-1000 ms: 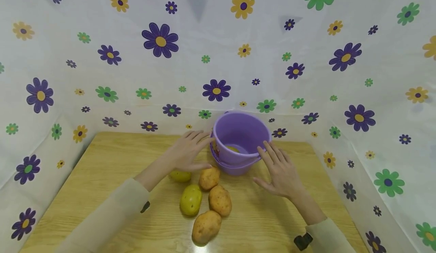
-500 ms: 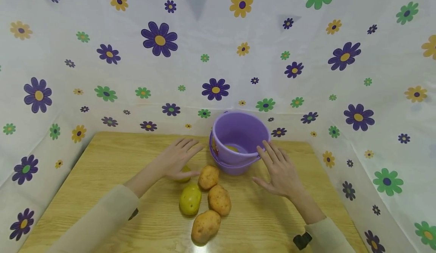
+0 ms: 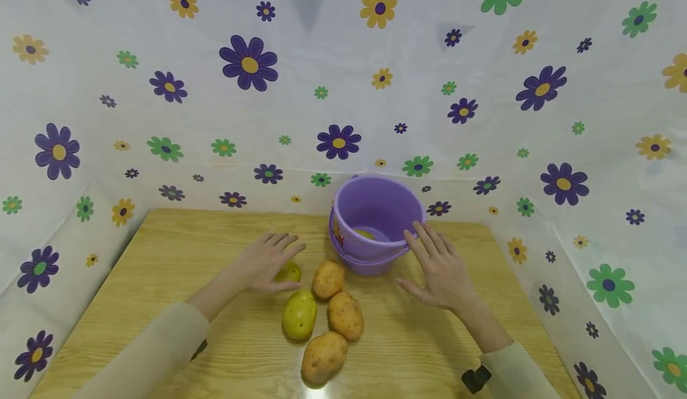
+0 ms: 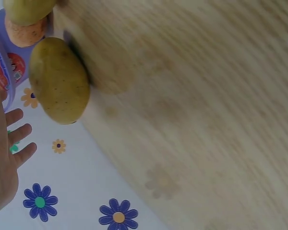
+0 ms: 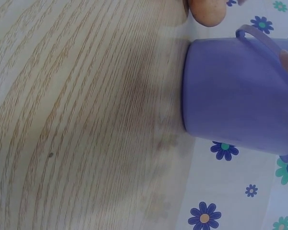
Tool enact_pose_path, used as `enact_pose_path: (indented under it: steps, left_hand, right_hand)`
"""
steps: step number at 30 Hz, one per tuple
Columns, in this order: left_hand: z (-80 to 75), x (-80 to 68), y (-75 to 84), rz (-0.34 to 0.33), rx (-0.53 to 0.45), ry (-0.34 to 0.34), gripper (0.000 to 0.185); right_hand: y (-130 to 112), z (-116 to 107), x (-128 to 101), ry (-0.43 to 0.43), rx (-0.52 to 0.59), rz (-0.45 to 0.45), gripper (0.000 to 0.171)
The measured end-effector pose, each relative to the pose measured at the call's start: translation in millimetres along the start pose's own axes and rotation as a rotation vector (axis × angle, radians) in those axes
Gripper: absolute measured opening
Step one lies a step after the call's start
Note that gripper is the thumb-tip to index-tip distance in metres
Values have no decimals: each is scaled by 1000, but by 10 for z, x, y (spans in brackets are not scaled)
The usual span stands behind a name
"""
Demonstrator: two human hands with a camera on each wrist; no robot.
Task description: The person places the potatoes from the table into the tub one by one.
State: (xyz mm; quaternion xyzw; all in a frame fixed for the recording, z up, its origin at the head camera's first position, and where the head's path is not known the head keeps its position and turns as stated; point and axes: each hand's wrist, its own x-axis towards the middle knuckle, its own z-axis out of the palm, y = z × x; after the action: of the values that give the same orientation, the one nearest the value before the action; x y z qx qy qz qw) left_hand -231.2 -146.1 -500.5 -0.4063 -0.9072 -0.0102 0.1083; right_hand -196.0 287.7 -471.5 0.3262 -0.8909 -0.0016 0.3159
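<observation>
Left hand point(image 3: 262, 266) spread by a likely mango point(image 3: 291, 272), right hand point(image 3: 444, 277) spread at the bucket point(image 3: 370, 251), pickup was apparently the step, needing a grasp.

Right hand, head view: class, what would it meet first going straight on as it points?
Most likely the purple bucket: the right hand overlaps its rim in view, though contact is unclear.

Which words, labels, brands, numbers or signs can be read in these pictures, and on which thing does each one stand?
Readable text: none.
Purple bucket: its red picture is too small and blurred to tell whether it bears words.
Brown potatoes: no lettering seen.
Flowered sheet: flowers only, no words or numbers.
Black wrist items: no mark can be made out.
</observation>
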Motion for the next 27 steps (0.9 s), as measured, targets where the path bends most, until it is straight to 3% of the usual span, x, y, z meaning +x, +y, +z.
enact_pose_path:
  steps: [8, 17, 27]
  left_hand:
    - [160, -94, -43, -9, 32, -67, 88]
    - [309, -116, -75, 14, 43, -64, 84]
    - [361, -159, -58, 16, 29, -90, 81]
  right_hand:
    - [-5, -6, 2, -5, 1, 5, 100]
    - [-14, -20, 0, -7, 3, 9, 101]
    - [-37, -19, -18, -11, -5, 11, 100]
